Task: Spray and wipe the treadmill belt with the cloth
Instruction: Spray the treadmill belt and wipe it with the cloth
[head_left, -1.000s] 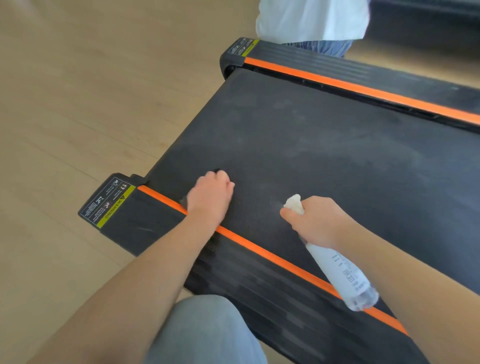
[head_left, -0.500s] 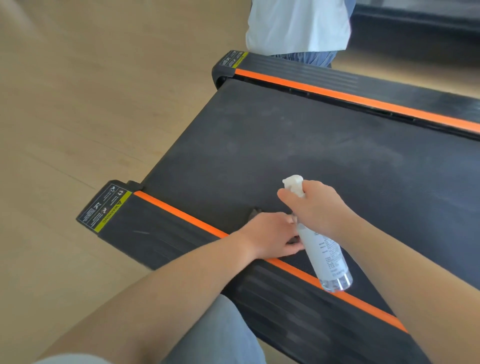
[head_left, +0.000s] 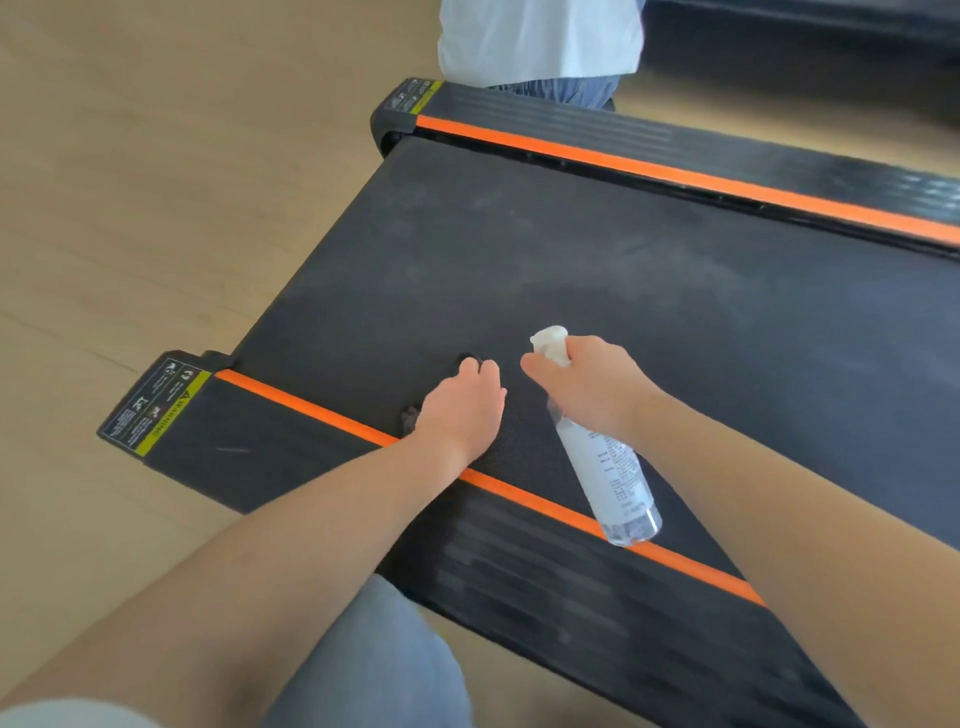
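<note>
The black treadmill belt (head_left: 597, 270) runs across the view, dusty grey in its middle. My left hand (head_left: 460, 410) presses flat on a dark cloth (head_left: 409, 415) near the belt's front edge; only small bits of cloth show at my fingertips and by my thumb. My right hand (head_left: 592, 387) grips a clear spray bottle (head_left: 608, 467) with a white nozzle, tilted so the nozzle points toward the belt's far side. The bottle's base hangs over the near orange stripe.
Black side rails with orange stripes (head_left: 675, 179) flank the belt, and warning labels (head_left: 156, 405) mark their ends. Another person (head_left: 540, 47) in a white top and jeans stands beyond the far rail. Wooden floor (head_left: 156, 182) lies to the left. My knee (head_left: 374, 665) is at the bottom.
My left hand with the cloth swept right along the belt's front edge, then back left and slightly forward. The spray bottle stayed near the same spot, tilting a little.
</note>
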